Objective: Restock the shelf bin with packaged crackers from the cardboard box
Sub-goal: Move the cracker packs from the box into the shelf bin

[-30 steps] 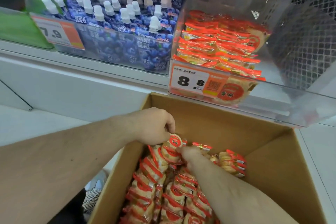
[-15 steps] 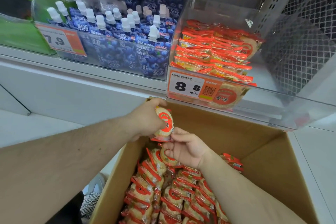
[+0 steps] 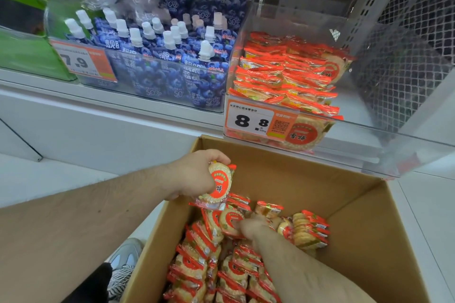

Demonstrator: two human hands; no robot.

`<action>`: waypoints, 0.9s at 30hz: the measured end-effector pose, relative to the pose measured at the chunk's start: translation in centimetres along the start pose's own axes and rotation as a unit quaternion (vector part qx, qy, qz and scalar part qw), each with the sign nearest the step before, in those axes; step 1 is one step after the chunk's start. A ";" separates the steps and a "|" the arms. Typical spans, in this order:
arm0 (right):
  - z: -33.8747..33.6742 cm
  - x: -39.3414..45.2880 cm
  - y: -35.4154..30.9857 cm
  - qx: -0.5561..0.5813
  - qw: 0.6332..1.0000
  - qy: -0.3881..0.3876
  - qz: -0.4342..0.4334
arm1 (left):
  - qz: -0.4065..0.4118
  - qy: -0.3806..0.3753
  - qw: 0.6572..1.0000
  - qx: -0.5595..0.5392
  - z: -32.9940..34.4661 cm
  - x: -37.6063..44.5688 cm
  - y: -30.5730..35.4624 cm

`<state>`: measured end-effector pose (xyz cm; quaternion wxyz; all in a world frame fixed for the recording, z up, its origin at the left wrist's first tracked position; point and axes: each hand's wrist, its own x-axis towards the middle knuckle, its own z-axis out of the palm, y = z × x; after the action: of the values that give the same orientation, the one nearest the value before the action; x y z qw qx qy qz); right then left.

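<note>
Cardboard box (image 3: 364, 241): plain brown board, matt, smooth inner walls, unprinted.

Cracker packs (image 3: 197, 268) in the box: thin glossy plastic film, clear over the pale, rough-textured crackers, with red printed bands. The same glossy film is seen on the cracker pack (image 3: 219, 183) gripped by the left hand (image 3: 194, 174).

Shelf bin (image 3: 369, 152): clear hard plastic, smooth, reflections noted on front wall. Price label (image 3: 256, 122): printed paper or card, matt.

Drink pouches (image 3: 172, 74): glossy blue printed film, white smooth plastic caps.

Shelf (image 3: 110, 103): painted white, smooth, satin. Side panel (image 3: 406, 56): perforated and mesh metal, matt grey-white.
</note>
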<state>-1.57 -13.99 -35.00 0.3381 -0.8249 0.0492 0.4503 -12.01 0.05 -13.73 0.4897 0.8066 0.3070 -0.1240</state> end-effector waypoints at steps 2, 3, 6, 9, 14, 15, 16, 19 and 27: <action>-1.7 -0.7 0.5 0.000 0.999 -0.035 0.022 | 0.005 -0.006 1.000 0.006 -0.1 -0.1 0.1; -2.8 -1.2 0.7 -0.005 0.999 -0.039 0.020 | 0.008 -0.008 1.000 0.004 -0.2 -0.1 0.2; -7.1 -4.3 0.1 -0.007 0.999 -0.010 -0.032 | 0.016 -0.014 1.000 -0.011 -0.2 -0.3 0.4; -11.9 -10.0 -1.6 0.053 0.993 -0.055 -0.089 | 0.025 -0.025 0.999 -0.017 -0.1 -0.8 0.8; -16.3 -19.3 -4.9 0.156 0.956 -0.159 -0.191 | 0.061 -0.050 0.995 -0.055 0.3 -2.0 2.8; -16.3 -20.4 -5.3 0.162 0.951 -0.167 -0.205 | 0.072 -0.062 0.993 -0.068 0.5 -2.3 3.4; -16.2 -21.3 -5.5 0.167 0.946 -0.171 -0.217 | 0.083 -0.076 0.991 -0.079 0.7 -2.7 4.0; -15.7 -23.3 -6.3 0.174 0.934 -0.174 -0.259 | 0.116 -0.124 0.978 -0.123 1.3 -3.9 5.3; -15.8 -25.4 -6.7 0.061 0.943 -0.049 -0.322 | 0.201 -0.119 0.954 -0.186 1.5 -6.9 7.3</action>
<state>-2.78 -24.01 -6.05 0.5168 -0.7514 -0.2084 0.3534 -12.72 -6.25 -5.85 0.6790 0.7255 0.0951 -0.0588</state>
